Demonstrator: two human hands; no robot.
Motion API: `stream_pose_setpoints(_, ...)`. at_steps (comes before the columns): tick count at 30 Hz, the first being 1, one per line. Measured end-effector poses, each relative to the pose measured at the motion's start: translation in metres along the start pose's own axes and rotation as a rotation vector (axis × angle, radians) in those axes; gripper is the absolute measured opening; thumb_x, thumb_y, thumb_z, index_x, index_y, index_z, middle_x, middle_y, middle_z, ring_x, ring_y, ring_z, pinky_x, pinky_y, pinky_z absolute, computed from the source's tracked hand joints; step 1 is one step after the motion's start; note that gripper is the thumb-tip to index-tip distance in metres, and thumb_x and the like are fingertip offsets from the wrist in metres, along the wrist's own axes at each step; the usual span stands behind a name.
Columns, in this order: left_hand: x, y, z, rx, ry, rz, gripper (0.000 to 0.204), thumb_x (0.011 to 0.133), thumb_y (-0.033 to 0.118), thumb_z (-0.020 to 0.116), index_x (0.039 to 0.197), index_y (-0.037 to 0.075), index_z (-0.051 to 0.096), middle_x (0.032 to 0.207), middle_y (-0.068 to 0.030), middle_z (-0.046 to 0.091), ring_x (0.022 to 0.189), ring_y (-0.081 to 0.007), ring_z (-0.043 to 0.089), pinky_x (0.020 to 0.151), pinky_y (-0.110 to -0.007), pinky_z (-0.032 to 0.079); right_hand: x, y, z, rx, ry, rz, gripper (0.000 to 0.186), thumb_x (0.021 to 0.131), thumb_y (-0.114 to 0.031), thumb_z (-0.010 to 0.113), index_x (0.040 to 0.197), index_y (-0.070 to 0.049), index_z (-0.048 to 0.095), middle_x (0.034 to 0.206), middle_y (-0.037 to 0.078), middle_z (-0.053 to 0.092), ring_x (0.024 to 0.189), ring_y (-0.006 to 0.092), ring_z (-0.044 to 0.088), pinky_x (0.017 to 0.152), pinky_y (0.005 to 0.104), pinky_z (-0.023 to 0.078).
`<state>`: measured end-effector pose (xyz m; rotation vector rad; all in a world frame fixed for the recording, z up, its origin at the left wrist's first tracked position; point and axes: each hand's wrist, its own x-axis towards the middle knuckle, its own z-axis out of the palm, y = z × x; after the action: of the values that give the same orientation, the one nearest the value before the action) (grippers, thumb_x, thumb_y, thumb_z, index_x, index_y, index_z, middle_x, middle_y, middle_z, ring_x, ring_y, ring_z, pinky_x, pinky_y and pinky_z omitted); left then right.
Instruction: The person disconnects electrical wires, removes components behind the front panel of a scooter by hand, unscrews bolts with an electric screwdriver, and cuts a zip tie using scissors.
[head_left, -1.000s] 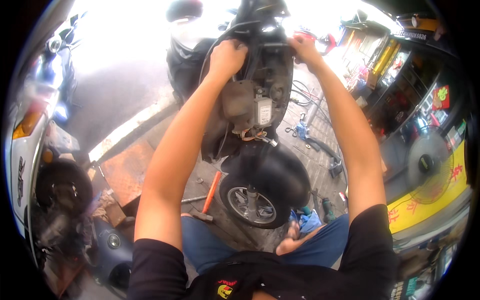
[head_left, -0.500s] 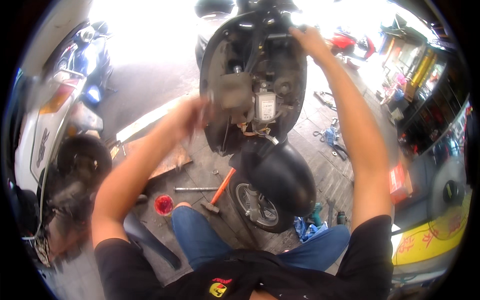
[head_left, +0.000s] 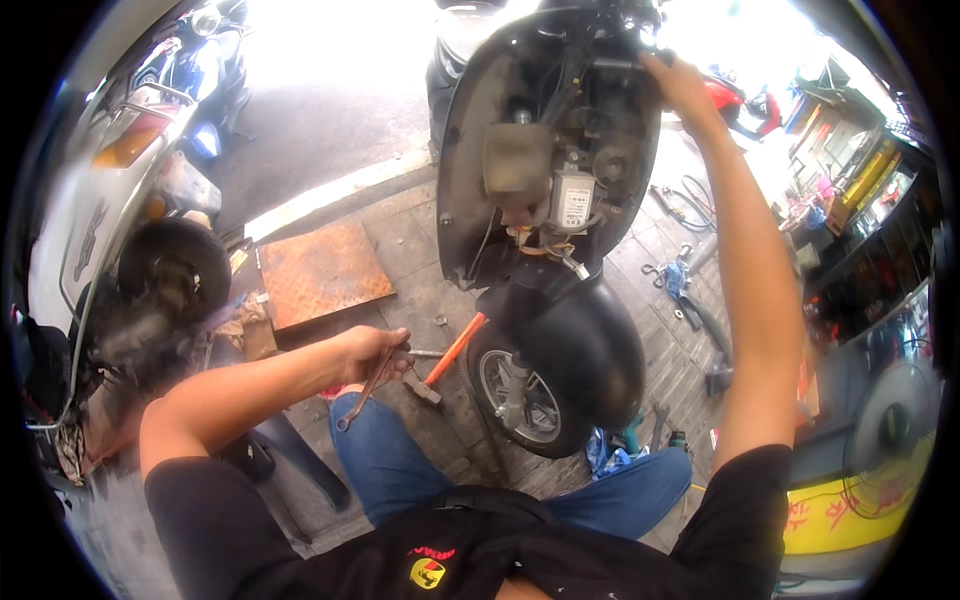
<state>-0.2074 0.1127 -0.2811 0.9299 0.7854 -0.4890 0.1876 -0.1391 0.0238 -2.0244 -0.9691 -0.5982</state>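
My left hand [head_left: 376,348] is closed on a metal wrench [head_left: 358,402], held low over my left knee. My right hand [head_left: 676,88] is up at the top of the black scooter's opened front [head_left: 463,180], fingers curled on it near a metal bar. Inside that front sit a silver box [head_left: 574,200], wiring and hoses. The black front fender [head_left: 590,350] and wheel [head_left: 545,425] are below. Beside the wheel lie an orange-handled hammer [head_left: 452,352] and a steel bar [head_left: 428,353].
Other scooters stand at left [head_left: 105,220]. A rusty plate [head_left: 320,275] lies on the paved floor [head_left: 410,250]. Tools and hoses [head_left: 680,280] are strewn at right, near cluttered shelves [head_left: 860,200], a fan [head_left: 890,430] and a yellow sign [head_left: 840,515].
My left hand has left the top of the scooter and moved down to the lower left; a wrench now shows clearly in it. My right hand stays high on the scooter.
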Motion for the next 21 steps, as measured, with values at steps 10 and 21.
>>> stream_pose_setpoints(10, -0.008, -0.018, -0.022, 0.048, -0.194, -0.052, 0.025, 0.1, 0.017, 0.047, 0.117, -0.001, 0.052, 0.096, -0.0168, 0.065, 0.091, -0.0268, 0.065, 0.082, -0.04, 0.056, -0.001, -0.007, -0.001, 0.034, -0.044, 0.082, 0.045, 0.089, -0.04, 0.063, 0.088, 0.004, 0.06, 0.06, 0.006, 0.053, 0.049, 0.0152, 0.052, 0.044, 0.0301, 0.043)
stream_pose_setpoints(21, -0.086, 0.0, 0.016, 0.544, -0.101, 0.179, 0.037, 0.102, 0.032, 0.043, 0.119, 0.002, 0.057, 0.07, -0.0121, 0.063, 0.048, -0.0161, 0.057, 0.039, -0.028, 0.042, -0.002, -0.02, -0.001, 0.051, -0.074, 0.127, 0.044, 0.089, -0.039, 0.063, 0.094, 0.005, 0.06, 0.06, 0.005, 0.052, 0.047, 0.0129, 0.049, 0.043, 0.0295, 0.04)
